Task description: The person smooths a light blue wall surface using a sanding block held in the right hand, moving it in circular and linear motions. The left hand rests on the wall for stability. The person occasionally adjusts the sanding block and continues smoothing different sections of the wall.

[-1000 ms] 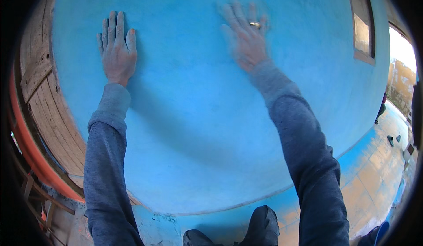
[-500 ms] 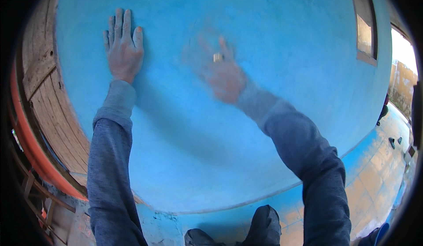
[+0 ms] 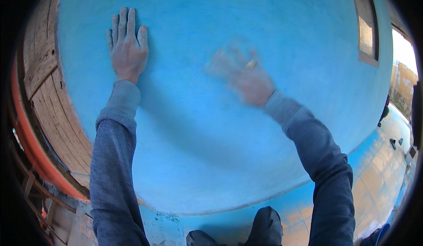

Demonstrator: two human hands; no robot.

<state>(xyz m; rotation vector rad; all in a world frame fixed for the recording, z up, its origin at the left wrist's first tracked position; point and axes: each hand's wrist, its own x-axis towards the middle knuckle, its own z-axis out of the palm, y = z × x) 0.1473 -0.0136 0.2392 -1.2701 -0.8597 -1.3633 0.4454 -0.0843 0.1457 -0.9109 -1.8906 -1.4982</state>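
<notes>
My left hand [image 3: 130,54], dusted pale, lies flat on the light blue wall [image 3: 185,149] at upper left, fingers stretched out with nothing held. Right of centre, my right hand [image 3: 244,74] is against or close to the same wall, badly smeared by motion; a ring glints on it, but its fingers and anything under them cannot be made out. Both wrists are in grey sleeve cuffs.
A weathered wooden door [image 3: 57,122] borders the wall at left, with a wooden frame [image 3: 37,188] below. A window [image 3: 365,34] is upper right. The blue-stained tiled floor [image 3: 365,180] holds dark footwear [image 3: 393,143]. My dark-clad legs show at the bottom.
My right hand swept down and leftward from upper right, then moved back a little to the right. My left hand stays flat, slightly shifted rightward and up in the picture.
</notes>
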